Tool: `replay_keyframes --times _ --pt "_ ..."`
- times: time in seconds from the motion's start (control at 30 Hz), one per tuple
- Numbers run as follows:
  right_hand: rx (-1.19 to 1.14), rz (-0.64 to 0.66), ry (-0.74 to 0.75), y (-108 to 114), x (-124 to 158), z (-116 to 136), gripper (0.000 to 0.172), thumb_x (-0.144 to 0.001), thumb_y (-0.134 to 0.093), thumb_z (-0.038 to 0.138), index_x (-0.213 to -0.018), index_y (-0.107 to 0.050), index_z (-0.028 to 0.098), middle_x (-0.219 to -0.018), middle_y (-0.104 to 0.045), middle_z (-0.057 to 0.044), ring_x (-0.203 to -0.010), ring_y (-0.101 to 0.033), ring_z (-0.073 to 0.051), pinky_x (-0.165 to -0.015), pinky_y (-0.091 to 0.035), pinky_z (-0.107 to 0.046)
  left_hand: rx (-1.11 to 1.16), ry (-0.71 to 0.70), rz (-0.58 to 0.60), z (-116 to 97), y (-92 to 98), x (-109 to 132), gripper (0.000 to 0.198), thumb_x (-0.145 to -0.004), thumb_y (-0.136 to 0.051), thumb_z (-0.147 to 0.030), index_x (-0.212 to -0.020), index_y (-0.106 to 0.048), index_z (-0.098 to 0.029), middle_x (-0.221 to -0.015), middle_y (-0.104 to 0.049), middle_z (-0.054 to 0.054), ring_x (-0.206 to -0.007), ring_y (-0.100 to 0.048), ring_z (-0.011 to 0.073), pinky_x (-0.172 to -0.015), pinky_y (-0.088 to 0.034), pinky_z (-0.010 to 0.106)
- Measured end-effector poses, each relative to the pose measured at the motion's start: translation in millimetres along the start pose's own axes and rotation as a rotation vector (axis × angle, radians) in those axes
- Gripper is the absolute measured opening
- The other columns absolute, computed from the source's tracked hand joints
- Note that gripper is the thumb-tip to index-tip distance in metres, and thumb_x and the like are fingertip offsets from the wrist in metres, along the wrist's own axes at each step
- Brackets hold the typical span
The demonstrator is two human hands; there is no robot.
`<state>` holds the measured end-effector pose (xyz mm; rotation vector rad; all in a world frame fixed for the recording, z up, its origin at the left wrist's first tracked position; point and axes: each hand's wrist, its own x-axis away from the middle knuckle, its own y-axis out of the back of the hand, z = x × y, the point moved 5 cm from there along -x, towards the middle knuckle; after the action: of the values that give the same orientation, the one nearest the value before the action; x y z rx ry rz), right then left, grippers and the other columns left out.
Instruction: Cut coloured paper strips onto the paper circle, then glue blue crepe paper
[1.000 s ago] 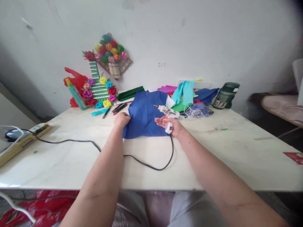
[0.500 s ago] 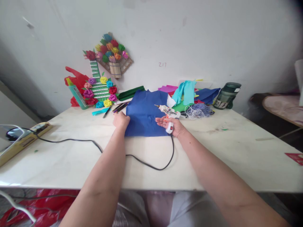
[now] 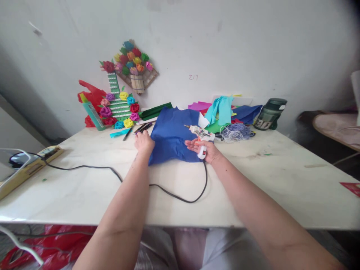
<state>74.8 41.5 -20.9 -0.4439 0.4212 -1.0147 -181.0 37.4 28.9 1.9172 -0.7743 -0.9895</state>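
A crinkled dark-blue sheet (image 3: 168, 137), of paper or thin cloth, lies across the middle of the table with a crease bulging along its near part. Its left edge is pinched by my left hand (image 3: 144, 143), whose thumb presses on it. My right hand (image 3: 210, 150) holds a white hot glue gun (image 3: 203, 134) by the handle, nozzle pointing left over the sheet. The fingers of that hand stretch out flat at the sheet's right side. A black cord runs from the handle down and left across the table.
Several pens (image 3: 143, 127) lie left of the sheet, near a green glue bottle (image 3: 94, 115) and a flower-covered guitar craft (image 3: 119, 105). Behind to the right are coloured sheets (image 3: 221, 109), a tangle of string (image 3: 236, 132) and a dark green bottle (image 3: 270, 113). A power strip (image 3: 33, 163) sits far left.
The sheet's near left corner has shifted slightly toward me, and its near part has buckled into folds. My left hand has turned a little with it. The glue gun has stayed nearly in place.
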Motion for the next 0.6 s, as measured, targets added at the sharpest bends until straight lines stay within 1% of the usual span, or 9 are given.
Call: replay_keyframes --times 0.07,0.13,0.2,0.23,0.3,0.37,0.43,0.5,0.6 --pt "0.003 0.002 -0.001 -0.1 -0.1 0.0 0.013 -0.062 -0.057 0.013 -0.074 -0.062 0.012 -0.092 -0.068 -0.013 -0.095 -0.062 -0.023 -0.094 -0.041 -0.040 0.017 -0.143 -0.172 -14.3 10.4 4.3 0.038 -0.067 -0.051 -0.015 -0.105 -0.056 -0.015 -0.114 -0.055 0.017 -0.111 -0.046 0.0316 -0.085 -0.042 0.045" --pt "-0.003 0.005 0.005 -0.6 -0.1 0.4 0.013 -0.062 -0.057 0.012 -0.074 -0.061 0.013 -0.092 -0.068 -0.013 -0.094 -0.062 -0.023 -0.094 -0.041 -0.040 0.057 -0.351 -0.254 -34.6 12.9 12.8 0.034 -0.072 -0.045 -0.015 -0.103 -0.058 -0.013 -0.112 -0.057 0.015 -0.111 -0.047 0.0275 -0.094 -0.036 0.043" --pt "-0.015 0.009 0.010 -1.5 0.1 1.1 0.013 -0.061 -0.056 0.012 -0.073 -0.061 0.013 -0.092 -0.069 -0.013 -0.094 -0.062 -0.023 -0.094 -0.041 -0.040 0.091 -0.577 -0.220 -56.7 6.1 25.5 0.033 -0.077 -0.042 -0.018 -0.105 -0.059 -0.013 -0.115 -0.058 0.011 -0.114 -0.046 0.0228 -0.103 -0.027 0.040" --pt "-0.022 0.008 0.011 -2.0 0.4 1.5 0.012 -0.061 -0.056 0.011 -0.073 -0.061 0.013 -0.092 -0.069 -0.013 -0.094 -0.062 -0.023 -0.093 -0.041 -0.040 0.096 -0.664 -0.196 -65.7 1.2 32.6 0.034 -0.080 -0.041 -0.022 -0.108 -0.058 -0.013 -0.119 -0.056 0.010 -0.118 -0.043 0.0218 -0.106 -0.022 0.039" --pt "-0.036 0.006 0.016 -3.1 1.1 2.5 0.012 -0.061 -0.056 0.011 -0.072 -0.061 0.013 -0.090 -0.069 -0.012 -0.093 -0.063 -0.022 -0.093 -0.042 -0.040 0.083 -0.769 -0.150 -77.9 -10.1 45.4 0.044 -0.083 -0.038 -0.035 -0.118 -0.052 -0.010 -0.129 -0.048 0.011 -0.126 -0.034 0.0222 -0.108 -0.018 0.038" --pt "-0.044 0.001 0.022 -4.1 2.0 3.9 0.012 -0.061 -0.056 0.012 -0.072 -0.061 0.013 -0.088 -0.069 -0.011 -0.090 -0.063 -0.022 -0.091 -0.043 -0.040 0.057 -0.790 -0.095 -81.9 -21.3 53.4 0.059 -0.084 -0.035 -0.046 -0.127 -0.042 -0.007 -0.138 -0.037 0.013 -0.131 -0.024 0.0229 -0.108 -0.018 0.037" --pt "-0.042 -0.006 0.028 -4.9 3.0 5.1 0.011 -0.062 -0.056 0.013 -0.073 -0.061 0.013 -0.086 -0.069 -0.011 -0.088 -0.064 -0.022 -0.088 -0.045 -0.040 0.040 -0.749 -0.038 -79.5 -30.4 55.6 0.069 -0.083 -0.031 -0.054 -0.133 -0.033 -0.007 -0.143 -0.027 0.014 -0.133 -0.018 0.0238 -0.107 -0.019 0.037" --pt "-0.031 -0.019 0.032 -5.1 3.5 6.0 0.011 -0.062 -0.056 0.013 -0.072 -0.060 0.014 -0.086 -0.070 -0.011 -0.087 -0.064 -0.022 -0.083 -0.048 -0.038 0.040 -0.696 0.016 -74.9 -37.3 54.3 0.073 -0.082 -0.031 -0.057 -0.136 -0.028 -0.009 -0.145 -0.020 0.013 -0.134 -0.013 0.0250 -0.107 -0.020 0.038" --pt "-0.012 -0.036 0.039 -4.8 3.7 6.9 0.010 -0.063 -0.056 0.013 -0.072 -0.059 0.015 -0.086 -0.070 -0.010 -0.086 -0.064 -0.021 -0.077 -0.051 -0.037 0.072 -0.671 0.101 -71.4 -44.8 51.6 0.074 -0.081 -0.032 -0.058 -0.137 -0.025 -0.010 -0.146 -0.017 0.013 -0.135 -0.011 0.0256 -0.107 -0.019 0.038"
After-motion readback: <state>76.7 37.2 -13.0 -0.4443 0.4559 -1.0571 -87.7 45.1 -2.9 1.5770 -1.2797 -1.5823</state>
